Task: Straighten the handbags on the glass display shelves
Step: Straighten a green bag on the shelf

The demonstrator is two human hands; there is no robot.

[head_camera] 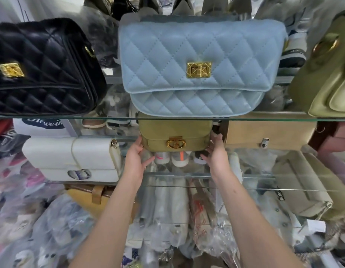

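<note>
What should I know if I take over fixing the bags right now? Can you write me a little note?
Left hand: pressed against the left side of the small olive bag, fingers at its bottom edge.
Right hand: against the same bag's right side. Both hands cup it.
The olive bag sits on the middle glass shelf, clasp facing you, under the blue quilted bag.
Top shelf: black quilted bag, blue one and a green bag stand facing front.
Left to do: set the olive bag square and let go, then check the white bag, tan bag and the angled beige bag.
</note>
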